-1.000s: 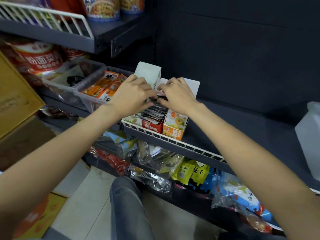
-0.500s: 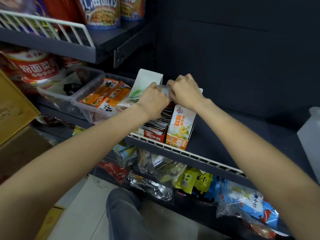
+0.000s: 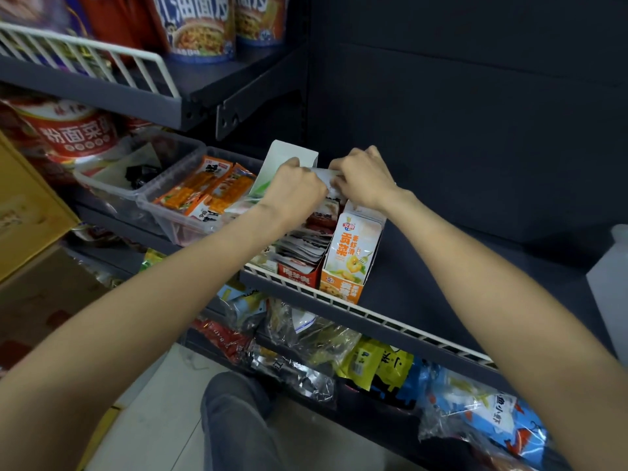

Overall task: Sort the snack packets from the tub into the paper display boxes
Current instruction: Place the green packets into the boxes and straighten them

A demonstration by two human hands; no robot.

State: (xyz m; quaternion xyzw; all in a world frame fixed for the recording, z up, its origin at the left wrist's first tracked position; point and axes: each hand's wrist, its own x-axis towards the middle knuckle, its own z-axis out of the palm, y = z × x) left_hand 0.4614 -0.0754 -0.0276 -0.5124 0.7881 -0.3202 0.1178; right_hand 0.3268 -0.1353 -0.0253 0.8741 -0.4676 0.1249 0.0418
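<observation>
fingers (image 3: pixel 334 180) curled out of sight, noodle cups (image 3: pixel 200 25) cropped above

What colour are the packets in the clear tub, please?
Mostly orange packets, clearest in the head view.

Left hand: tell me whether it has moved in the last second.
Yes. The left hand has shifted right and backward, closer to the upright white box flap and farther from the shelf's front rail.

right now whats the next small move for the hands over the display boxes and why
Probably lower the packets into the red display box. Both the left hand and right hand pinch them just above its row of packets, so easing them down looks like the natural next move.
</observation>
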